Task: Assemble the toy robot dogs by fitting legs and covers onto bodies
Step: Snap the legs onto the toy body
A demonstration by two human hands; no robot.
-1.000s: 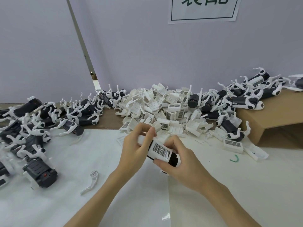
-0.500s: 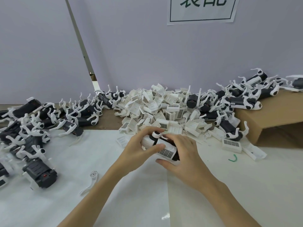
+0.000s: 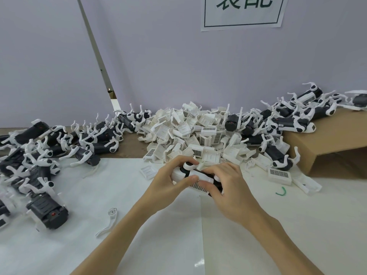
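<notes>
A black-and-white toy dog body [image 3: 195,176] with a white cover on it sits between both hands above the white table sheet [image 3: 119,195]. My left hand [image 3: 170,182] grips its left end, fingers curled over the top and thumb on the cover's ribbed side. My right hand [image 3: 228,185] holds the right end, fingers pressing along the top. Much of the body is hidden by the fingers. A big heap of white covers [image 3: 198,133] lies just behind. One loose white leg [image 3: 108,222] rests on the sheet at the lower left.
Black bodies with white legs [image 3: 39,155] crowd the left side. More dogs [image 3: 294,120] are piled at the right, some on a cardboard box [image 3: 327,143]. A green twist of wire [image 3: 281,191] lies right of my hands. A grey wall closes the back.
The hands have turned the body so the ribbed cover side faces down towards me, and drawn closer together over it, moving slightly away from me towards the heap.
</notes>
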